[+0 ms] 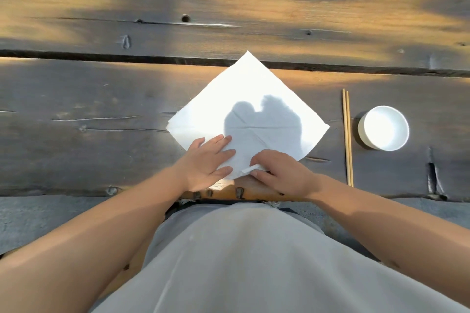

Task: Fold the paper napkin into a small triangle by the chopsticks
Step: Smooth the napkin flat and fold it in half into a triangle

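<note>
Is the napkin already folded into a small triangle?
No, the napkin lies open as a diamond, with the right hand just pinching its near corner and the left hand flat on it.

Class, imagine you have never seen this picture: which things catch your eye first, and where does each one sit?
The sunlit white paper napkin, laid as a diamond mid-table, stands out first, with a shadow of the hands across it. At its near corner the left hand presses flat while the right hand pinches the lifted tip. To the right lie wooden chopsticks beside a white bowl.

napkin (248,99) near corner hidden under hands, table (101,99) cut off by frame edges
</note>
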